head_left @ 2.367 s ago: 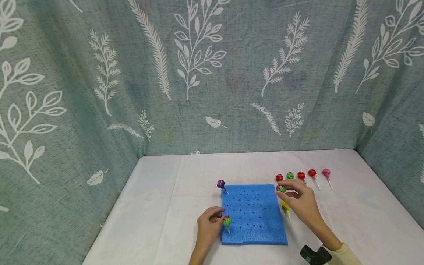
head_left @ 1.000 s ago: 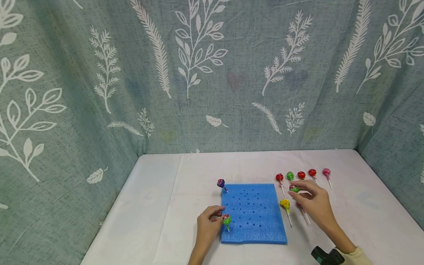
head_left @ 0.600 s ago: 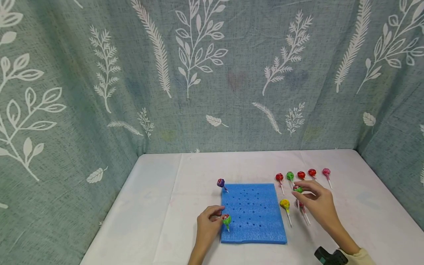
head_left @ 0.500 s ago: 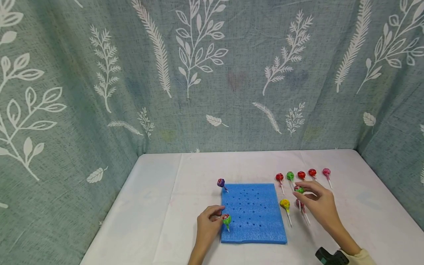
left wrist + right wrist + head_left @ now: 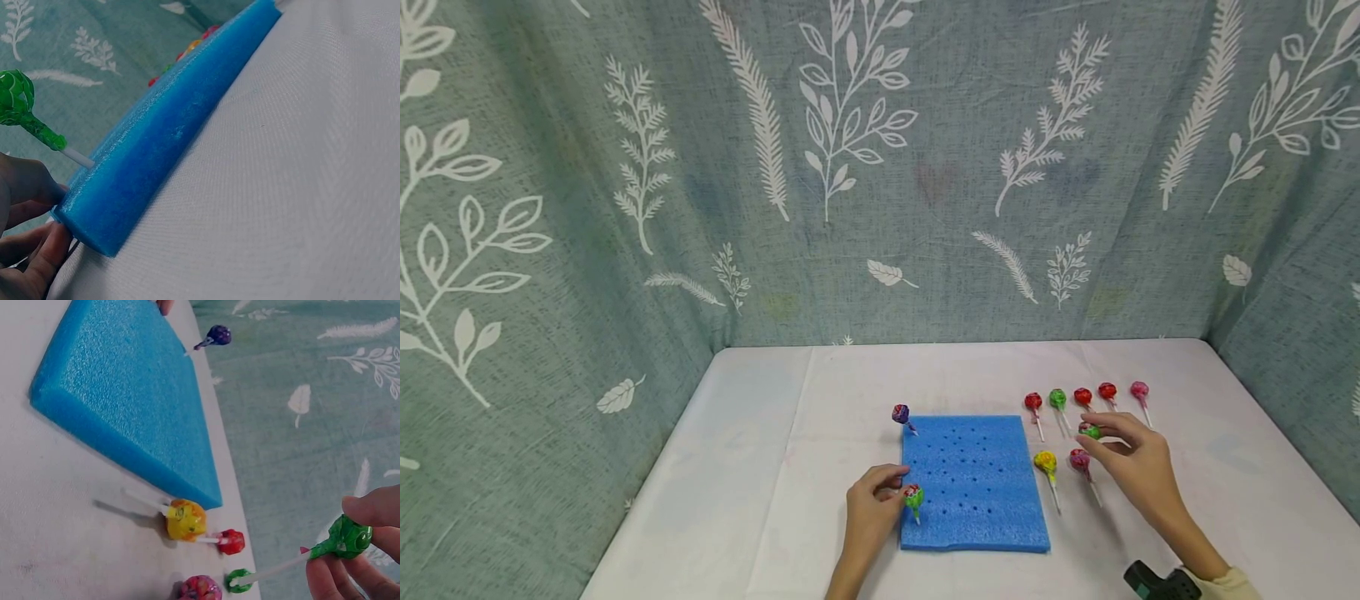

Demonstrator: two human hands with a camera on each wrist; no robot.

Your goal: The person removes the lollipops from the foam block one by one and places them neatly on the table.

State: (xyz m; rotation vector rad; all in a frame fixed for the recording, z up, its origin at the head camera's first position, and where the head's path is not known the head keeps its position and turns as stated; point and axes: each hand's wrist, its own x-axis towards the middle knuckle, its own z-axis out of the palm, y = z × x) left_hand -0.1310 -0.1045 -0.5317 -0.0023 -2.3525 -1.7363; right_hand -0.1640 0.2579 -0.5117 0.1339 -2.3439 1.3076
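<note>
Foam on table in head view, touching left hand; lollipop in right hand, apart from foam. Left wrist view: foam edge pinched, apparently for steadiness. Right wrist view: lollipop pinched by wrapper, leaving stick free.

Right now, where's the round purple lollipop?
In the head view, the purple lollipop leans at the far left corner of the blue foam block, beyond the left hand.

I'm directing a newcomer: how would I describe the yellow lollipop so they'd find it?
On the white table lies a blue foam block. Just beyond its right edge, in the head view, is the yellow lollipop. It alone is yellow; a pink lollipop lies rightward, a red lollipop behind.
</note>
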